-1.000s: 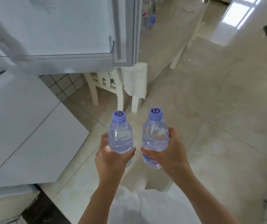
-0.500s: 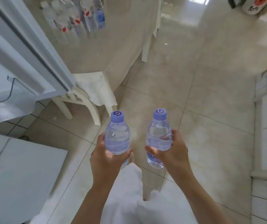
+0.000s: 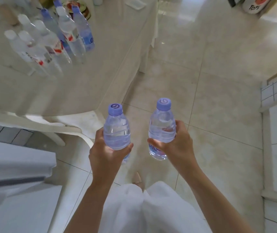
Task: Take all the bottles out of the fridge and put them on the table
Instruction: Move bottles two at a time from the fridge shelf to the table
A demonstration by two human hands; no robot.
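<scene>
the left hand wraps its fingers round the lower body of one clear, ribbed plastic bottle, and the right hand grips a second bottle the same way just beside it, both upright with lilac caps on top, probably so that two can be carried in one trip. ahead and to the left of the hands, the cream-clothed table bears a cluster of bottles already, with bare cloth nearer the hands for these two.
</scene>
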